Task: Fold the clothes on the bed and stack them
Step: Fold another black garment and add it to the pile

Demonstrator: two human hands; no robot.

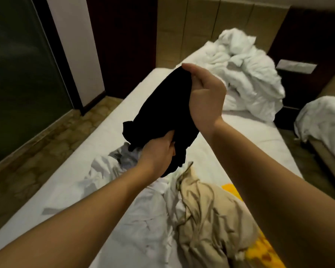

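Bed (104, 132): bare white mattress, long axis running away from the camera. Crumpled white duvet (249, 74) heaped at the far end, well apart from the work

Unfolded clothes lie in a loose pile at the near end: white garment (143, 219) on the left, beige garment (211, 219) overlapping it on the right, and a yellow piece (232, 190) showing from under the beige. No folded stack in view, so the task looks to be near its start

Black garment (159, 113): the item in hand, held in the air above the mattress and the pile, bunched rather than spread. Its kind cannot be told; a lower tail hangs down just over the white and beige pieces

Right hand (207, 93): raised, pinching the top edge of the black garment, fingers (193, 74) closed against the thumb
Left hand (159, 153): lower, gripping the bottom part of the same cloth; its fingers are mostly hidden in the fabric, thumb visible on top

Risks, as judged:
- the cloth is bunched, so seams and edges may be hard to find and a fold made now may come out crooked
- the hanging tail could snag or drag the pile beneath it
- the top pinch is small, so a shake could pull it free
- little bare mattress lies beside the pile, so laying the garment flat may catch other pieces
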